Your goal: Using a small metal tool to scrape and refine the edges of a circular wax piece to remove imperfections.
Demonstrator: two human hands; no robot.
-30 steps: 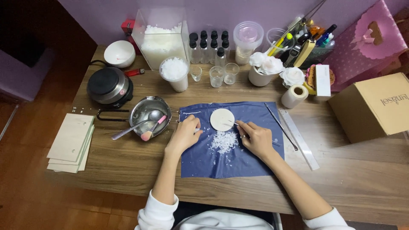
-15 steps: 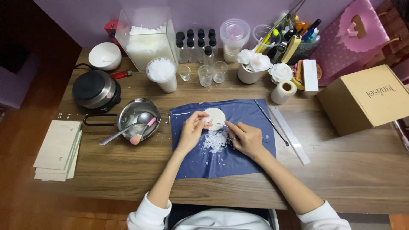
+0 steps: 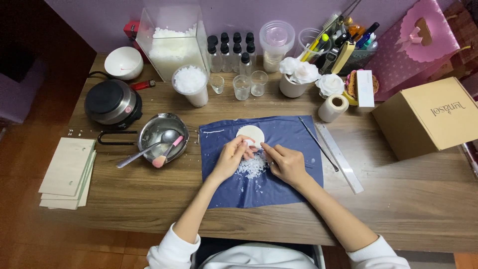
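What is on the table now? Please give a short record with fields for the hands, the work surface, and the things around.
Left hand: fingers touch the white round disc
Right hand: fingers meet the left hand at the disc's lower edge; whether they hold a tool, cannot tell
Work surface: blue cloth on the wooden table
Under hands: pile of white flakes
Left side: metal pan with spoon and pink brush, black hot plate, stack of cards
Right side: metal ruler, cardboard box
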